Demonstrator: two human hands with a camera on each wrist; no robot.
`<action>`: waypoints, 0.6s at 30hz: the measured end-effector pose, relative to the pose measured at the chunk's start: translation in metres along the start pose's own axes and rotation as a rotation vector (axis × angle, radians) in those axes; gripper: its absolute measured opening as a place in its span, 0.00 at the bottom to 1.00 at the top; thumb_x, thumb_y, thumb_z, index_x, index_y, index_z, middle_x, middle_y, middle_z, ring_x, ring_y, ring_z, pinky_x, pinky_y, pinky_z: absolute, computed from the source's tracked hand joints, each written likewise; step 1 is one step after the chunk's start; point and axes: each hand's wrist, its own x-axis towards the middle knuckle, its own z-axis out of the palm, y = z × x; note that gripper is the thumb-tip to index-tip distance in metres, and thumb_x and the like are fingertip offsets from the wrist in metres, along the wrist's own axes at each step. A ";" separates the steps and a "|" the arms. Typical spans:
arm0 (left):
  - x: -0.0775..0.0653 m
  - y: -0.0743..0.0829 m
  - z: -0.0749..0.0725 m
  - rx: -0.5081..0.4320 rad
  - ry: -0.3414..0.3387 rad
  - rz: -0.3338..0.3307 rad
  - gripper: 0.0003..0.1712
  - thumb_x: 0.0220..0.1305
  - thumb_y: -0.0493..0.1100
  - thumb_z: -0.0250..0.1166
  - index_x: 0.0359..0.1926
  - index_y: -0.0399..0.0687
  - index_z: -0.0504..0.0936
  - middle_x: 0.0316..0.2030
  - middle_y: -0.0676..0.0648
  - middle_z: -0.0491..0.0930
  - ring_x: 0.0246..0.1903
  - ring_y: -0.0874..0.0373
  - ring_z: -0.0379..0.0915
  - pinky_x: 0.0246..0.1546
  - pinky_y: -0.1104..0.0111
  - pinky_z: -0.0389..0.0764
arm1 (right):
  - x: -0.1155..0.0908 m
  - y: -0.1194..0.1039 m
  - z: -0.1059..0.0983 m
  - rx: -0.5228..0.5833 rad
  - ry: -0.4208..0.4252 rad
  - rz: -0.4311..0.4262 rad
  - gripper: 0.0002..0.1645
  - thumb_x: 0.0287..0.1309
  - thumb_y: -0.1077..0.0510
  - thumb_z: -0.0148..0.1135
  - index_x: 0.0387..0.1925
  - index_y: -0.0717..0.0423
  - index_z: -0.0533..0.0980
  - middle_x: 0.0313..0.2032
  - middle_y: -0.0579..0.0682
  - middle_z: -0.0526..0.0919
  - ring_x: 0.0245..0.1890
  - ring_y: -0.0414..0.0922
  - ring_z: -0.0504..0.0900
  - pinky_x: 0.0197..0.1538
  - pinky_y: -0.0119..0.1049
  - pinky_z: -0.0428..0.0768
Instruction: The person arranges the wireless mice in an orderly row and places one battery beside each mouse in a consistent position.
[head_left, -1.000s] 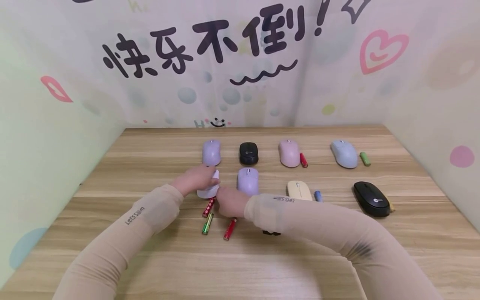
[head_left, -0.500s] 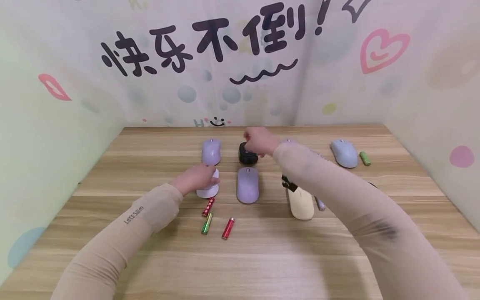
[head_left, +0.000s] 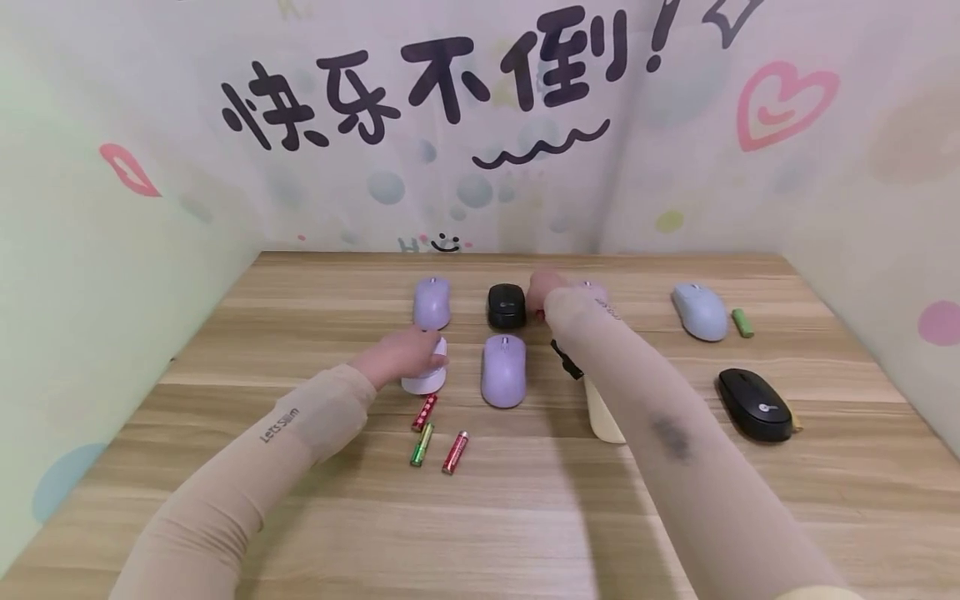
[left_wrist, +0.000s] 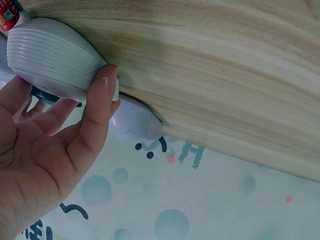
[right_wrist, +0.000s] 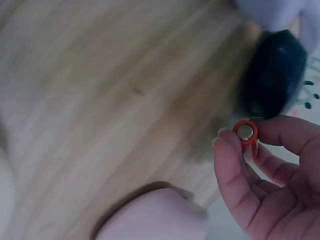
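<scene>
My left hand [head_left: 401, 357] grips a white mouse [head_left: 425, 383] by its sides and tilts it up. In the left wrist view the ribbed shell of the mouse faces the camera. At the back of the table, my right hand [head_left: 546, 290] hovers between a small black mouse [head_left: 506, 306] and a pink mouse [head_left: 594, 290] mostly covered by the sleeve. Thumb and forefinger pinch a red battery [right_wrist: 245, 132], its metal end towards the right wrist camera. Close to the white mouse lie a red patterned battery [head_left: 424, 413], a green battery [head_left: 422, 445] and a red battery [head_left: 454, 452].
Two purple mice [head_left: 503, 372] stand near the left hand. A cream mouse [head_left: 602, 417] is partly under the right forearm. To the right are a blue mouse [head_left: 701, 312], a green battery [head_left: 742, 323] and a larger black mouse [head_left: 754, 407]. A printed cloth [head_left: 480, 167] hangs behind.
My right hand has left the white mouse, reached to the back over the small black mouse, then shifted right beside it. My left hand has kept its hold on the white mouse.
</scene>
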 end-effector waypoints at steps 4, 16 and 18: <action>0.000 0.003 -0.001 0.004 -0.005 -0.002 0.28 0.66 0.50 0.53 0.59 0.33 0.66 0.55 0.33 0.70 0.55 0.41 0.68 0.51 0.54 0.72 | 0.000 0.003 0.005 -0.072 0.014 -0.002 0.10 0.45 0.69 0.53 0.34 0.65 0.74 0.21 0.52 0.77 0.14 0.40 0.71 0.19 0.27 0.69; 0.003 0.006 -0.001 -0.003 0.003 -0.001 0.28 0.66 0.50 0.53 0.58 0.33 0.67 0.54 0.33 0.71 0.53 0.42 0.69 0.50 0.54 0.72 | -0.006 0.010 0.000 -0.084 0.016 -0.016 0.05 0.49 0.66 0.52 0.26 0.61 0.75 0.32 0.56 0.79 0.25 0.44 0.74 0.24 0.30 0.71; 0.005 0.006 0.000 -0.002 0.006 0.009 0.27 0.66 0.50 0.53 0.57 0.33 0.67 0.53 0.33 0.72 0.52 0.43 0.70 0.49 0.55 0.73 | -0.017 0.013 -0.013 -0.027 -0.011 -0.024 0.07 0.50 0.65 0.54 0.30 0.63 0.76 0.30 0.55 0.77 0.23 0.44 0.72 0.24 0.30 0.72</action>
